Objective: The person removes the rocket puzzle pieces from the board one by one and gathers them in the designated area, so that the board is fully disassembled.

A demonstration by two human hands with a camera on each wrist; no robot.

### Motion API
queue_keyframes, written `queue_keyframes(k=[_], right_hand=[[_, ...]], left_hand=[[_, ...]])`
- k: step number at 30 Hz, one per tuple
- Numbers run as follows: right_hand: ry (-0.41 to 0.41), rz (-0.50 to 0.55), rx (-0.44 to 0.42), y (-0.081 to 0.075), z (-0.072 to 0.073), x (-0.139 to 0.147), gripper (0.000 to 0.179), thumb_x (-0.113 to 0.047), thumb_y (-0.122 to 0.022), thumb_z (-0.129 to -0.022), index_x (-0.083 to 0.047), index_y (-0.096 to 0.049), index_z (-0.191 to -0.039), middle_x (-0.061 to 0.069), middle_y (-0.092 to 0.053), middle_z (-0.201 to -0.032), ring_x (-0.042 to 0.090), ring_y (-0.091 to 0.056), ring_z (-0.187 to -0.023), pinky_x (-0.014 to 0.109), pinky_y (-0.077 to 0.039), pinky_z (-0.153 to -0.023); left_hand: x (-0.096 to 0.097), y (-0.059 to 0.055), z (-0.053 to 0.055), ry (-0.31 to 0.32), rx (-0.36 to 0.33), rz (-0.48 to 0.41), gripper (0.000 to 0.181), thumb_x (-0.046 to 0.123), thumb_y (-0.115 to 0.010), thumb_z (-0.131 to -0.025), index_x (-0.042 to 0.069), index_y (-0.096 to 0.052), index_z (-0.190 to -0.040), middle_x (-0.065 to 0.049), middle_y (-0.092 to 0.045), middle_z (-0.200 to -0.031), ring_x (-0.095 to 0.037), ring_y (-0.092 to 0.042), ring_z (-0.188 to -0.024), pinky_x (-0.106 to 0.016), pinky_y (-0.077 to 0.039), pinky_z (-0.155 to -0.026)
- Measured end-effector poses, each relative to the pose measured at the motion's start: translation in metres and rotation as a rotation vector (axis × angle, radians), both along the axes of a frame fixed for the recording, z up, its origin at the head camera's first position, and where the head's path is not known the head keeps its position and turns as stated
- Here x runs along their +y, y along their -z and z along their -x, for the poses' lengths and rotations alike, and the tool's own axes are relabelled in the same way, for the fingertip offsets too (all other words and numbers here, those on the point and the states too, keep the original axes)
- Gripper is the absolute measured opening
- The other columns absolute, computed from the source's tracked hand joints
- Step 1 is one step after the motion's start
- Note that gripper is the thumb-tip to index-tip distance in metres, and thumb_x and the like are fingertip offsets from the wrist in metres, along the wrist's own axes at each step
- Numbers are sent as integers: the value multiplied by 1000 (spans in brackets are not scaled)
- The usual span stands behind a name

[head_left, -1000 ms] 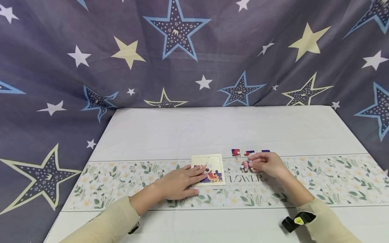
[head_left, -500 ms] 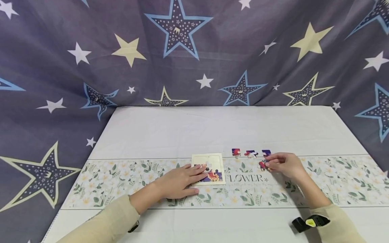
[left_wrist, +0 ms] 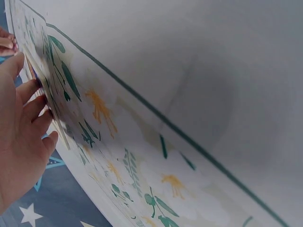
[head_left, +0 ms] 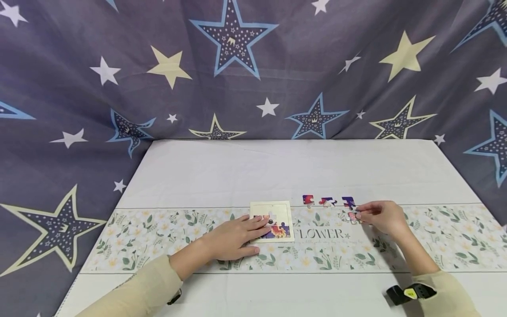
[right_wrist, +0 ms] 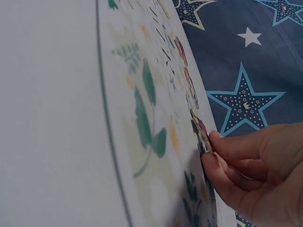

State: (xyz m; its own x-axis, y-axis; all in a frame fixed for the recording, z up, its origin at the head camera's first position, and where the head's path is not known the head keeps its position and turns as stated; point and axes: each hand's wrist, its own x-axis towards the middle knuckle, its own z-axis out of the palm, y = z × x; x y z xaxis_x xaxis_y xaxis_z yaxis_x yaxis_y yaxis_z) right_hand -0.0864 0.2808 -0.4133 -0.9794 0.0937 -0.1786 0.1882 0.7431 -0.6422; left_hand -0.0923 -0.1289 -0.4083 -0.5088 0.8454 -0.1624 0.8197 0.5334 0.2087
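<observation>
My left hand (head_left: 233, 237) lies flat with its fingers stretched over the left side of a square, cream-framed jigsaw puzzle tray (head_left: 292, 222). Purple and orange pieces (head_left: 280, 230) fill the tray's lower part, while bare backing shows above; some of it is hidden under the fingers. Over to the right, my right hand (head_left: 384, 215) pinches a pinkish-red jigsaw piece (head_left: 351, 217) between thumb and fingers, close to the cloth. In the right wrist view this piece (right_wrist: 204, 142) appears edge-on at the fingertips.
Behind the held piece lie three loose jigsaw pieces in a row: a red and purple one (head_left: 308, 200), a purple and white one (head_left: 328, 201) and a mostly purple one (head_left: 348, 201). A white cloth with a floral band (head_left: 170, 224) covers the table. A star-patterned curtain (head_left: 253, 119) hangs behind.
My right hand has moved right with the pinched piece, from below the middle loose piece to just below the rightmost one, uncovering the row. My left hand stays on the tray.
</observation>
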Motion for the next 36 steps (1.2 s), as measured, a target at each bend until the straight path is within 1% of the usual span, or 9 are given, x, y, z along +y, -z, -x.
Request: queue_keyframes(k=[8,15,21,30,36], right_hand=[[-25,-57,45,0,0,-3,28,-19,-71,-85,2,-72,-104,11,-74,-83,9,-61,-63,24,-49,-50],[-22,-54,50,1,0,-4,26,-17,-70,-85,2,-72,-103,11,-74,-83,10,-61,-62,25,-49,-48],[-23,-62,61,1,0,-4,25,-16,-70,-85,1,-72,-103,11,-74,-83,10,-61,-62,25,-49,-48],[-21,-97,98,1,0,-5,24,-15,-71,-84,2,-73,-100,14,-73,-81,11,-60,-59,26,-48,-47],[-19,-94,93,1,-2,-6,24,-15,-71,-84,2,-72,-101,15,-73,-81,11,-60,-58,26,-48,-46]], left_hand=[[0,0,0,4,7,1,58,43,-43,-101,17,-31,-152,-4,-26,-160,-21,-26,-149,-46,-27,-121],[-1,0,-1,5,12,3,58,43,-42,-101,18,-31,-152,-4,-26,-160,-21,-27,-148,-46,-27,-121],[-1,2,0,9,13,0,58,44,-42,-101,18,-30,-152,-4,-25,-161,-21,-26,-148,-45,-27,-121],[-1,3,0,8,16,-1,58,44,-42,-101,18,-30,-152,-4,-25,-161,-21,-27,-148,-45,-27,-121],[-1,2,0,7,11,-1,58,43,-42,-101,18,-30,-152,-4,-25,-161,-21,-27,-148,-45,-28,-121]])
